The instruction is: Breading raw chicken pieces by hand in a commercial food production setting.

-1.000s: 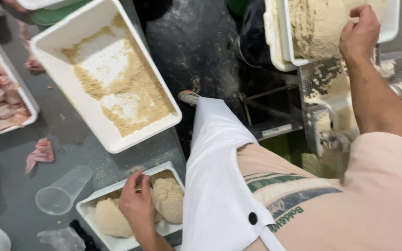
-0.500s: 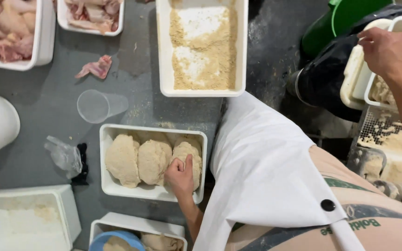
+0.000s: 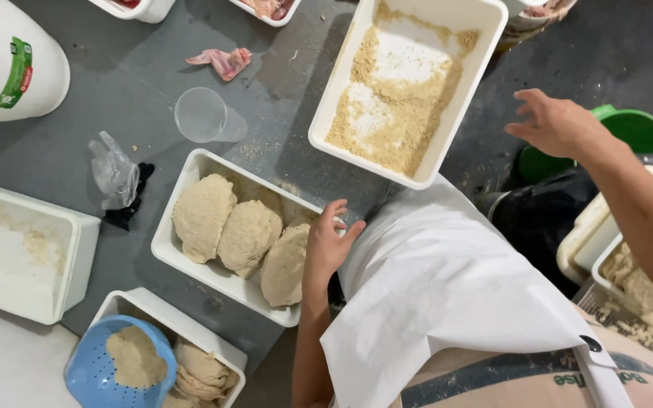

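Right hand [image 3: 557,125] has left the bin; both hands open, left [image 3: 326,245] on upward-pointing cutlet [image 3: 285,264].

My left hand [image 3: 326,245] rests on the near corner of the tray of breaded cutlets [image 3: 190,261], hemmed by my white apron [image 3: 447,302] just beside it. Bare grey bench [image 3: 54,155] lies open left of that tray, apart from an overturned clear cup [image 3: 204,115] and a crumpled plastic scrap [image 3: 113,172]. My right hand [image 3: 557,125] hangs free over the dark floor, between the crumb tray [image 3: 493,34] and a green bucket [image 3: 636,130].

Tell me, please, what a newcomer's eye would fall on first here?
Three breaded cutlets in a white tray at centre, the left hand resting on the rightmost one. Above it sits a crumb tray; the right hand hangs open over a green bucket.
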